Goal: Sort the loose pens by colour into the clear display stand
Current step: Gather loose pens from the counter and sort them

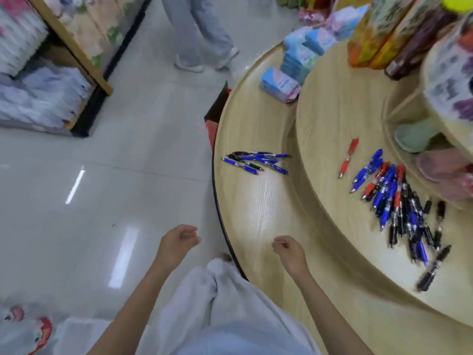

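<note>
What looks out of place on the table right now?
Pens lie scattered: a small blue-and-black bunch on the lower tier, a mixed heap on the upper tier, one red pen apart from it. No clear stand is in view.

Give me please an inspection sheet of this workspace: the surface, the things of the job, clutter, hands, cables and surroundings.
Surface: round wooden display table, lower tier and upper tier.
Job's things: small group of blue and black pens on the lower tier; mixed pile of blue, red and black pens and lone red pen on the upper tier; clear display stand not in view.
Clutter: blue packs, bottles, green slipper, pink slipper.
Hands: left hand over the floor, right hand over the lower tier; both loosely curled, holding nothing.
Cables: nothing seen.
Surroundings: shop shelves, another person's legs, red box beside the table.
</note>
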